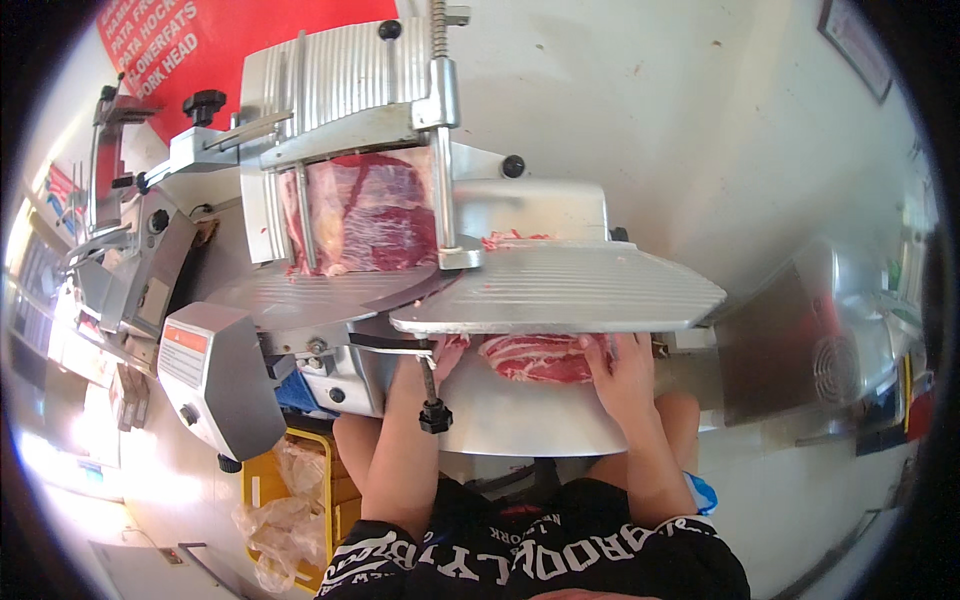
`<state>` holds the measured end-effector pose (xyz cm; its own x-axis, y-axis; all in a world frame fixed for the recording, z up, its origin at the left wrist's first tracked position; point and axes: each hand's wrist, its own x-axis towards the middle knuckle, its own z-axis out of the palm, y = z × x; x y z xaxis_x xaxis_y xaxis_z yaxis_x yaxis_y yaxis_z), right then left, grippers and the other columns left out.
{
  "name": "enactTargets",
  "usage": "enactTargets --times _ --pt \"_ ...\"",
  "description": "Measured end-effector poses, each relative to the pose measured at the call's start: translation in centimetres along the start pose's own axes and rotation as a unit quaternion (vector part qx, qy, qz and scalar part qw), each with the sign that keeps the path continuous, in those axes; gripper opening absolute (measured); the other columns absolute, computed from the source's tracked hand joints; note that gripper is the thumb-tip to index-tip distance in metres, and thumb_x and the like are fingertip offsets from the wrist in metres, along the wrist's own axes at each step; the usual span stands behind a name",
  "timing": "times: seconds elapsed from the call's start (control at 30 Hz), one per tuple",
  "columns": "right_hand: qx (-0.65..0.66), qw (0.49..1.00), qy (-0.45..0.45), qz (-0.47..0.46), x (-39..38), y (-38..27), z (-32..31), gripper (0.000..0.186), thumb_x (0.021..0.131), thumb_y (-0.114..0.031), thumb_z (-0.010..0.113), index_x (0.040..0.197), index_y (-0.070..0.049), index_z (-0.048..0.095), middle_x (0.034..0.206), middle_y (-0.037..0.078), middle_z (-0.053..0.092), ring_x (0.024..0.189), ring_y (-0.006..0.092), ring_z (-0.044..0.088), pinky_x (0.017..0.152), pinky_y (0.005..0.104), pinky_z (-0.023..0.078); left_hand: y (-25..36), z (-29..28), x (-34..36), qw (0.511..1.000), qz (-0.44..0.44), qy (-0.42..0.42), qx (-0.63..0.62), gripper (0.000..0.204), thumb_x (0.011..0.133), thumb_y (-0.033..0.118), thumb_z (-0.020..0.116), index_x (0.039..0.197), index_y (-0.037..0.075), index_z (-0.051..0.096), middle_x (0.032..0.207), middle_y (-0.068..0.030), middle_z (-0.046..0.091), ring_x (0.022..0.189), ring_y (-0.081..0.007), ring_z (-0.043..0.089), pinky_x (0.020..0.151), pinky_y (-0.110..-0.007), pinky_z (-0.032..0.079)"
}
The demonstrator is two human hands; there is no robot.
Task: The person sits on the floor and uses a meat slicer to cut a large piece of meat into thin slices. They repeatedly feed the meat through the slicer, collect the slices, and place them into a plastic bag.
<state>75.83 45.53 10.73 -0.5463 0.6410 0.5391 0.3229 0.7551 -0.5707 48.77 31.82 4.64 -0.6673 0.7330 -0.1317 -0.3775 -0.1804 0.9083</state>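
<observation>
A fan of red, white-streaked sliced meat [535, 358] lies on the slicer's round metal receiving tray [530, 425]. At its right end is my right hand [622, 372], the thumb pressed on the slices and the fingertips partly under the ridged metal plate [570, 290]. My left hand [450, 362] reaches in at the tray's left side, next to a bit of meat; the plate and a threaded rod cover most of its fingers. Higher up, a large block of raw meat [385, 215] is clamped in the slicer's carriage [345, 135], above the ridged table [290, 295].
The slicer's control box [215, 375] juts out at the left, and a black knob [434, 415] hangs by my left forearm. Below stands a yellow crate [265, 500] with plastic bags [285, 535]. Another slicer [140, 270] is at far left; a metal surface [785, 335] is at right.
</observation>
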Motion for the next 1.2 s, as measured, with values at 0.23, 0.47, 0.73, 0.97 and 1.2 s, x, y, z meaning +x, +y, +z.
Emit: enactTargets --times 0.23,0.47,0.73,0.97,1.2 --pt "0.276 0.956 -0.062 0.076 0.5 -3.5 1.2 0.028 0.094 -0.018 0.069 0.115 -0.002 0.063 0.1 0.022 0.068 0.092 0.0406 0.066 0.082 0.0472 0.051 5.5 10.6 -7.3 0.952 0.005 -0.262 0.157 0.046 0.087 0.008 0.077 0.128 -0.001 0.058 0.114 -0.0045 0.066 0.101 -0.0155 0.065 0.09 -0.03 0.053" --pt "-0.006 0.999 -0.034 0.037 0.0 2.3 -0.4 0.037 0.088 -0.014 0.073 0.122 -0.006 0.062 0.107 0.02 0.065 0.1 0.0407 0.062 0.085 0.049 0.05 5.0 5.6 -3.7 0.811 0.118 -0.125 0.559 0.036 0.082 0.012 0.081 0.114 0.002 0.069 0.089 -0.0045 0.071 0.081 -0.014 0.064 0.074 -0.031 0.052" --pt "0.042 0.996 -0.007 0.074 0.0 4.1 -1.9 0.037 0.088 -0.013 0.072 0.122 -0.001 0.062 0.115 0.019 0.061 0.106 0.0386 0.059 0.092 0.046 0.049 2.9 1.6 0.9 0.926 0.047 -0.134 -0.35 0.033 0.104 0.024 0.055 0.131 0.005 0.059 0.129 -0.0126 0.065 0.122 -0.0291 0.061 0.107 -0.043 0.052" --pt "0.074 0.992 0.012 0.103 -0.9 5.2 -3.2 0.035 0.09 -0.007 0.068 0.123 0.0 0.062 0.113 0.017 0.062 0.104 0.0324 0.061 0.086 0.0394 0.053 4.4 5.2 -0.8 0.927 -0.063 -0.1 -0.357 0.039 0.101 0.036 0.058 0.126 0.005 0.06 0.124 -0.0118 0.065 0.111 -0.0295 0.062 0.105 -0.05 0.048" --pt "0.11 0.989 0.009 0.097 -0.4 2.5 -4.2 0.034 0.091 -0.011 0.069 0.122 0.0 0.061 0.113 0.017 0.063 0.106 0.0327 0.062 0.092 0.0405 0.05 2.3 2.4 -0.3 0.938 -0.054 -0.051 -0.339 0.027 0.099 0.024 0.062 0.117 0.003 0.063 0.104 -0.0108 0.07 0.085 -0.0245 0.065 0.088 -0.043 0.056"
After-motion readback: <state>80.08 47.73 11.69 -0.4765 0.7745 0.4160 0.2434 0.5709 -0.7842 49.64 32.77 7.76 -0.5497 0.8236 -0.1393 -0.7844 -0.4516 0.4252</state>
